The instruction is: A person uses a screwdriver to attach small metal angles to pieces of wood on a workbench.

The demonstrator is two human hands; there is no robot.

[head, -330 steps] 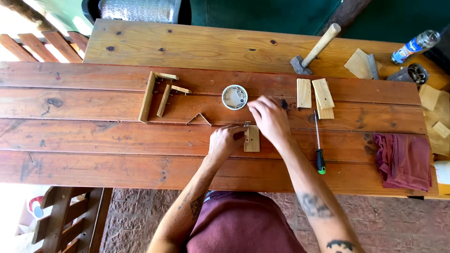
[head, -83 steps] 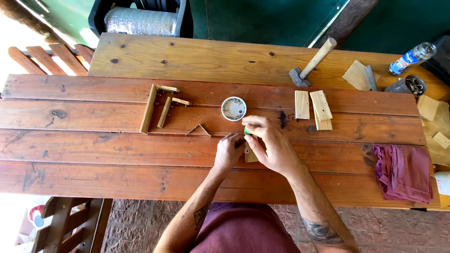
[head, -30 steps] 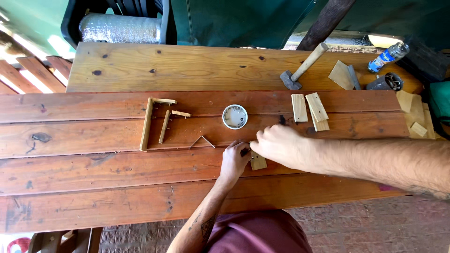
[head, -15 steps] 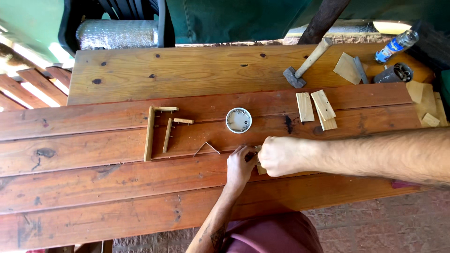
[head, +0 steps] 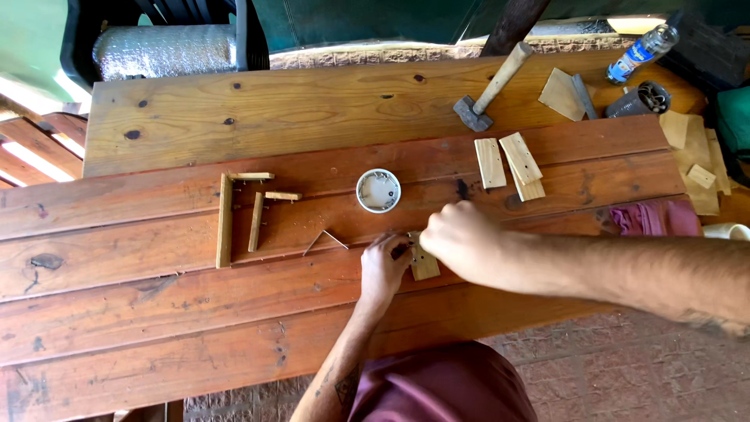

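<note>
left hand [head: 384, 266] – right hand [head: 461, 241] still on wood block [head: 425, 266] | view shifted

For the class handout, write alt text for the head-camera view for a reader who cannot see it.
Both hands meet over a small pale wooden block on a reddish plank table: the left hand steadies it, the right hand closes on it from above. Nearby lie a round white container, thin wooden strips and a wooden-handled hammer.
</note>
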